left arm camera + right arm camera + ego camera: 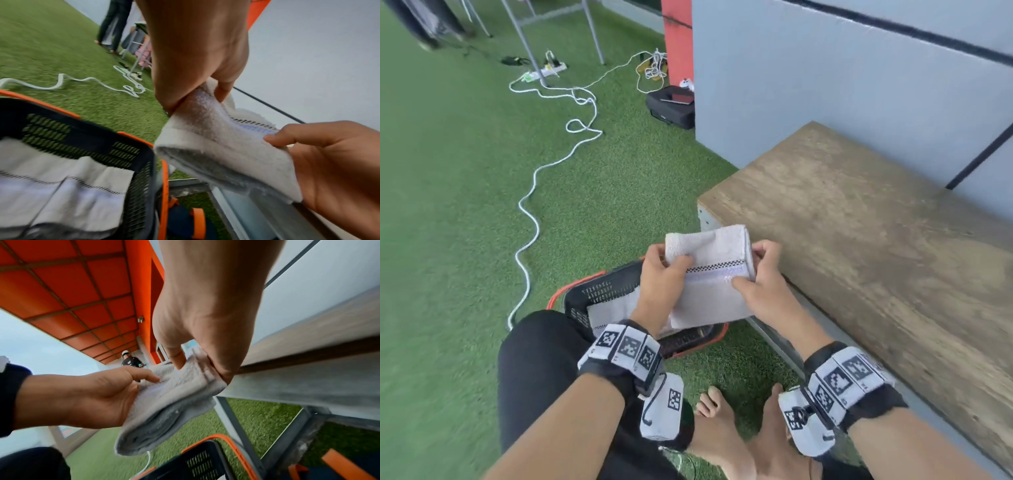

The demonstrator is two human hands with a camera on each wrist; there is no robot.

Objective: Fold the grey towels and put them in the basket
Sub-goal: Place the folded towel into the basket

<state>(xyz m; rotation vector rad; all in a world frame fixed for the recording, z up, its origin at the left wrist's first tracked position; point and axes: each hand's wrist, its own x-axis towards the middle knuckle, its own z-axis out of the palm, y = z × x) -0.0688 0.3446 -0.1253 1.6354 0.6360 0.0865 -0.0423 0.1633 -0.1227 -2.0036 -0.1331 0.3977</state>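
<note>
A folded grey towel (709, 274) with a dotted dark stripe hangs in the air over the black, orange-rimmed basket (599, 291). My left hand (674, 265) pinches its left edge and my right hand (751, 270) pinches its right edge. The left wrist view shows the left hand's thumb and fingers clamped on the towel (216, 146) above the basket (92, 134), where another folded grey towel (61, 194) lies inside. In the right wrist view the right hand (195, 366) grips the towel (170, 410) at the bench's edge, with the basket's rim (232, 449) below.
A low wooden bench (859, 240) stands just right of the hands, against a grey wall. The basket sits on green turf by my knee and bare feet (722, 428). A white cable (530, 205) snakes across the turf. A black case (671, 106) lies farther back.
</note>
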